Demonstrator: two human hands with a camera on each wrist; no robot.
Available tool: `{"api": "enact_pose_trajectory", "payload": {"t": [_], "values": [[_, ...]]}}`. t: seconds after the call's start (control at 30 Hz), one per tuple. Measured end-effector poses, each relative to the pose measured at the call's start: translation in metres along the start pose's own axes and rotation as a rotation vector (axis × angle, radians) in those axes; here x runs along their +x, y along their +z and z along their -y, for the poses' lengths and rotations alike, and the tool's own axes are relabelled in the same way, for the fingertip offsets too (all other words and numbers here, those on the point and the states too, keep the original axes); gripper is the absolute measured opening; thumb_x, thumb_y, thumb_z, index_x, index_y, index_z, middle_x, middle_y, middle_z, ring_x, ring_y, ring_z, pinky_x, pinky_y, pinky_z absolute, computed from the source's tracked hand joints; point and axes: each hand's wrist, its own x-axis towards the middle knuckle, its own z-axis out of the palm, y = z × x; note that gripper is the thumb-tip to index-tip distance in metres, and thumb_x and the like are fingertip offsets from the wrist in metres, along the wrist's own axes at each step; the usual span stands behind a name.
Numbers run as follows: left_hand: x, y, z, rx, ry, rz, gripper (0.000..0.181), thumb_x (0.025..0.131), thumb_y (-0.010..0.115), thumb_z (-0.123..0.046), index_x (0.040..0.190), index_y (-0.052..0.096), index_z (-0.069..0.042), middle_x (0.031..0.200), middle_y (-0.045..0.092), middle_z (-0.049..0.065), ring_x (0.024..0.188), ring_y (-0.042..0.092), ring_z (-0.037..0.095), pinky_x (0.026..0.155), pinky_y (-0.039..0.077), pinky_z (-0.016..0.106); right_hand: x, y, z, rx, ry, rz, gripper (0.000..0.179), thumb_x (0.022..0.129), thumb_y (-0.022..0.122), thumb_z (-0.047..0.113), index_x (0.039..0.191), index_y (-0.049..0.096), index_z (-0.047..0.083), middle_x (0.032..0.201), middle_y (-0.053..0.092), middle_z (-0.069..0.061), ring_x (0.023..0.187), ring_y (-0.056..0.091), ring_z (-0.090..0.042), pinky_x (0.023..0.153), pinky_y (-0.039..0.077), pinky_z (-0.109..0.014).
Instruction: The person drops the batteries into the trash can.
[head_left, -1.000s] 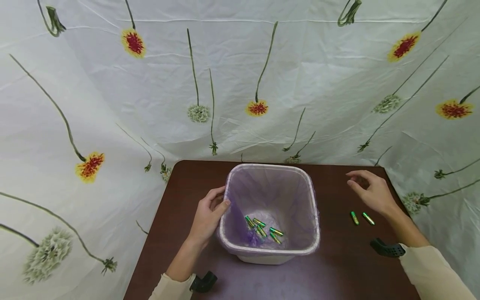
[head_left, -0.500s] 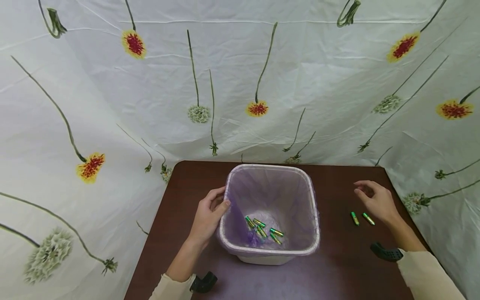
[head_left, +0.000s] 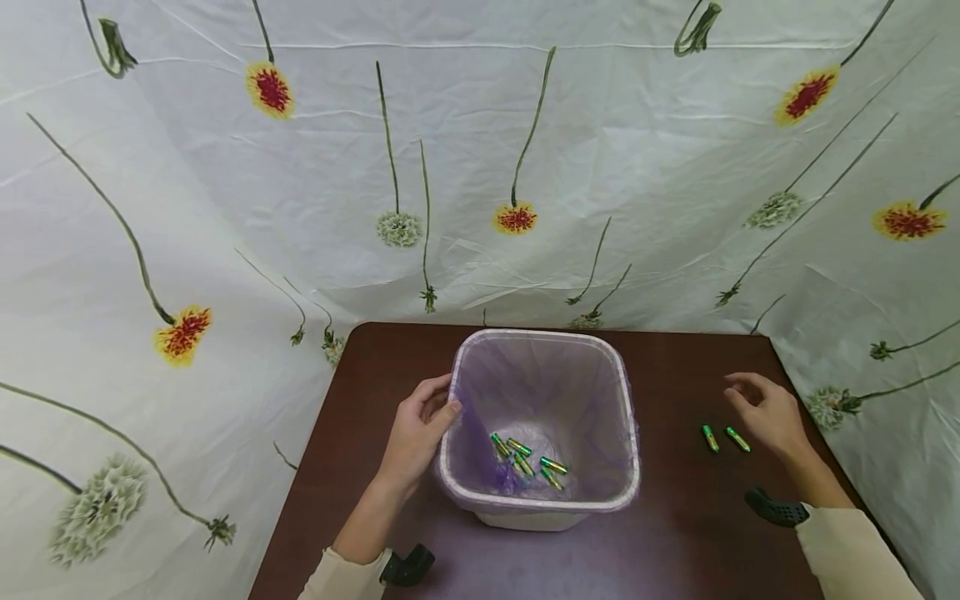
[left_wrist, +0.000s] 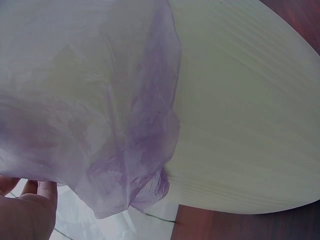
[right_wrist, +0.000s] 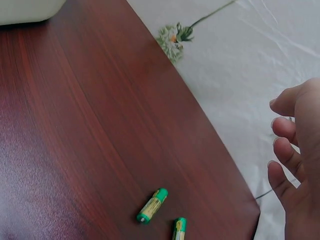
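A pale wastebasket (head_left: pixel 517 522) stands mid-table, lined with a thin purple bag (head_left: pixel 540 375). Several green and gold batteries (head_left: pixel 553 465) lie at its bottom. My left hand (head_left: pixel 414 427) grips the basket's left rim, thumb over the edge and fingers outside. In the left wrist view, the bag's loose edge (left_wrist: pixel 150 125) hangs down the basket's outer wall (left_wrist: pixel 240 120), beside that hand. On the right, my right hand (head_left: pixel 771 415) hovers with loosely bent fingers, holding nothing. Two batteries, one at left (head_left: pixel 711 438) and one at right (head_left: pixel 738 439), lie apart on the table just beside it.
The dark brown table (head_left: pixel 390 358) reaches back to a white flowered cloth (head_left: pixel 465 167) that hangs behind and at both sides. Black wrist mounts sit on the left sleeve (head_left: pixel 345 577) and right sleeve (head_left: pixel 855 542).
My right hand has moved right and toward me, nearer the two loose batteries. The left hand, the basket and the batteries stay where they were.
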Motion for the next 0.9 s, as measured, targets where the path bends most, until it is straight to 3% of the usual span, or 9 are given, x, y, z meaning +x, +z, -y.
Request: {"api": "enact_pose_trajectory", "payload": {"t": [0.2, 0.67, 0.9], "values": [[0.000, 0.000, 0.000, -0.003, -0.002, 0.001, 0.042, 0.098, 0.063, 0.003, 0.138, 0.056, 0.008, 0.130, 0.058, 0.021, 0.117, 0.061, 0.026, 0.094, 0.054, 0.028, -0.005, 0.001, -0.008, -0.022, 0.051, -0.007, 0.024, 0.103, 0.066, 0.015, 0.121, 0.068, 0.000, 0.098, 0.065, -0.013, 0.072, 0.051, -0.013, 0.057, 0.041, -0.031], [-0.001, -0.001, -0.001, 0.004, 0.000, 0.005, 0.042, 0.098, 0.063, 0.002, 0.139, 0.056, 0.008, 0.130, 0.058, 0.021, 0.117, 0.061, 0.027, 0.094, 0.054, 0.027, -0.012, 0.006, -0.023, -0.024, 0.116, -0.023, 0.026, 0.103, 0.064, 0.016, 0.121, 0.067, -0.002, 0.091, 0.064, -0.012, 0.066, 0.050, -0.018, 0.052, 0.040, -0.032], [-0.001, -0.001, -0.001, 0.005, 0.003, 0.005, 0.042, 0.098, 0.063, 0.002, 0.139, 0.055, 0.010, 0.130, 0.058, 0.022, 0.117, 0.061, 0.025, 0.094, 0.054, 0.026, -0.019, 0.011, -0.033, -0.021, 0.159, -0.006, 0.031, 0.105, 0.062, 0.018, 0.126, 0.065, -0.004, 0.097, 0.066, -0.014, 0.071, 0.052, -0.016, 0.055, 0.042, -0.032]]}}
